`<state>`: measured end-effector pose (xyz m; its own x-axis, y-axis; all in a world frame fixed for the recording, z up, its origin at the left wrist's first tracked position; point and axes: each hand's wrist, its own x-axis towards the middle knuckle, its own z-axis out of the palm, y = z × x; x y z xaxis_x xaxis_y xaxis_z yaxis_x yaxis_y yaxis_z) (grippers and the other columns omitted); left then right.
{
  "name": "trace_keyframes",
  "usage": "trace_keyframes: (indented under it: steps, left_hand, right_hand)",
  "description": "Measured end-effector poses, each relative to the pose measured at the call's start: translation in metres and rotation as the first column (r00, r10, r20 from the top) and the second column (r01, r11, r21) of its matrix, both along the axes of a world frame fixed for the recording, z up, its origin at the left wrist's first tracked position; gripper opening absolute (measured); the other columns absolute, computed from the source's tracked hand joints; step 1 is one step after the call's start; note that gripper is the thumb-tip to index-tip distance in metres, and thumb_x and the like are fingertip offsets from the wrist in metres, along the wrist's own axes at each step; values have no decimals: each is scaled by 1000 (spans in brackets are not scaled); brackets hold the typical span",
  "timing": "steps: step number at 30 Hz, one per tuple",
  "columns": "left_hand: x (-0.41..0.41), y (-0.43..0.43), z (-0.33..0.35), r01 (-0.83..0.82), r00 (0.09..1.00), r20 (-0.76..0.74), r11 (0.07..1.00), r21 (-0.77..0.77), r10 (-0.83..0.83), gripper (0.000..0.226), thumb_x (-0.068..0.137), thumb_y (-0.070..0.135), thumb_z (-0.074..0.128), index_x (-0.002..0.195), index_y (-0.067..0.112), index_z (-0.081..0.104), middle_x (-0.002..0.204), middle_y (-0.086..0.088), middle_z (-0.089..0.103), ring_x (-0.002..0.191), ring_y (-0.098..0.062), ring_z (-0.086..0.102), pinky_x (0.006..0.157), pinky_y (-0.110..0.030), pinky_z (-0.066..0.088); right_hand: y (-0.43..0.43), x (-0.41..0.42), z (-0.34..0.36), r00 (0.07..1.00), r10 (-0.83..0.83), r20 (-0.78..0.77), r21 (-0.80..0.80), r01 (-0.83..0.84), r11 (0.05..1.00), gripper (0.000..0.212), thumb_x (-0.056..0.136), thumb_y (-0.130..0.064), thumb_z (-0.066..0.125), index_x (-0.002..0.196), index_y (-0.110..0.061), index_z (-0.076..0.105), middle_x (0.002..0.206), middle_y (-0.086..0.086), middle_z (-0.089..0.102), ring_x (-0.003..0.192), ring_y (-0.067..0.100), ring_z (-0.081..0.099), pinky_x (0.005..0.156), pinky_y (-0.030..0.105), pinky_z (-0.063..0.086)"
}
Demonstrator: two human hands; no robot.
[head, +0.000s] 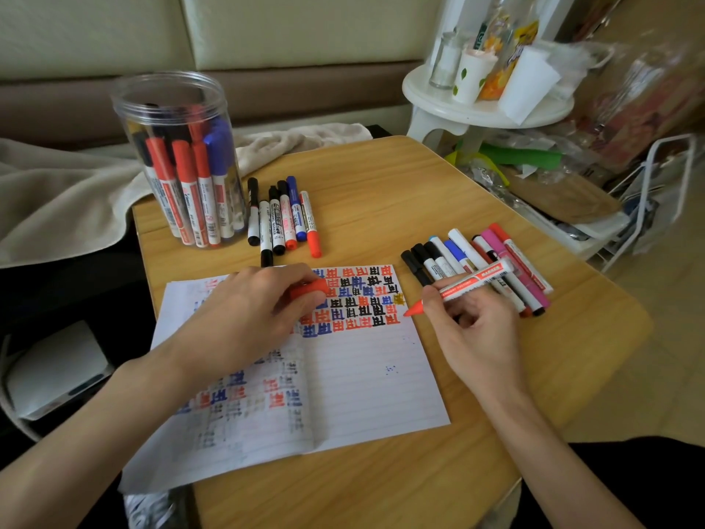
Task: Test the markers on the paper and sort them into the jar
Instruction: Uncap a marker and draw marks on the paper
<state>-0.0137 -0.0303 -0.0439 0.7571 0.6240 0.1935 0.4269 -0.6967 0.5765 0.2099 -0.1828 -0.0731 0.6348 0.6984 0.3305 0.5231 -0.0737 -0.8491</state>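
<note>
My right hand [471,326] grips an uncapped red marker [469,282], its tip just past the right edge of the lined paper [366,379]. My left hand [248,318] rests on the paper and holds the marker's red cap [309,290]. Rows of red, blue and black test marks [358,299] fill the sheet's top right. A clear plastic jar [179,158] at the table's back left holds several red, blue and black markers. Several markers [284,219] lie beside the jar. Another pile of markers [492,265] lies right of the paper, partly behind my right hand.
The wooden table [381,208] has a rounded far right corner. A beige cloth [68,192] drapes behind the jar. A white stool [484,105] with cups and bottles and a heap of plastic bags stand to the right.
</note>
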Motion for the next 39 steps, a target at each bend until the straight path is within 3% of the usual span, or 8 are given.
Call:
trace_keyframes:
  steps: [2, 8, 16, 23, 29, 39]
  left_hand:
    - [0, 0, 0, 1, 1000, -6, 1000, -5, -1, 45, 89, 62, 42, 110, 32, 68, 79, 17, 67, 70, -4, 60, 65, -31, 49]
    - [0, 0, 0, 0, 1000, -9, 1000, 1, 0, 44, 89, 62, 43, 110, 33, 69, 77, 19, 65, 73, -1, 59, 61, -23, 43]
    - [0, 0, 2, 5, 1000, -30, 1000, -6, -5, 46, 90, 63, 42, 113, 33, 68, 83, 16, 69, 72, -4, 61, 66, -32, 51]
    - [0, 0, 2, 0, 1000, -24, 1000, -7, 0, 47, 89, 64, 41, 112, 34, 68, 81, 16, 70, 71, -4, 62, 68, -34, 52]
    - [0, 0, 2, -4, 999, -37, 1000, -3, 4, 47, 88, 64, 41, 112, 34, 68, 81, 16, 69, 71, -3, 62, 66, -28, 51]
    - [0, 0, 2, 1, 999, -41, 1000, -7, -1, 49, 87, 64, 41, 114, 33, 68, 85, 19, 69, 75, 0, 61, 63, -21, 48]
  right_hand:
    - [1, 1, -1, 1000, -17, -10, 3, 17, 1000, 12, 93, -22, 75, 83, -17, 72, 72, -10, 73, 65, 13, 66, 56, 26, 51]
    - [0, 2, 0, 1000, -13, 0, 11, 13, 1000, 10, 91, -21, 76, 81, -18, 73, 73, -12, 73, 68, 14, 68, 58, 28, 54]
    - [-1, 1, -1, 1000, -5, 12, -6, 5, 1000, 10, 89, -27, 74, 84, -19, 71, 73, -10, 73, 67, 12, 67, 58, 24, 51]
    - [-1, 2, 0, 1000, -6, 3, 14, 6, 1000, 10, 91, -20, 75, 82, -15, 73, 73, -9, 73, 67, 17, 69, 60, 42, 58]
    - [-2, 0, 1, 999, 33, 7, -24, -33, 999, 6, 90, -22, 74, 85, -19, 73, 74, -15, 73, 69, 15, 69, 60, 31, 56]
    - [-1, 2, -1, 1000, -17, -19, 44, 18, 999, 9, 92, -16, 74, 84, -14, 71, 69, -6, 69, 61, 12, 63, 56, 21, 48]
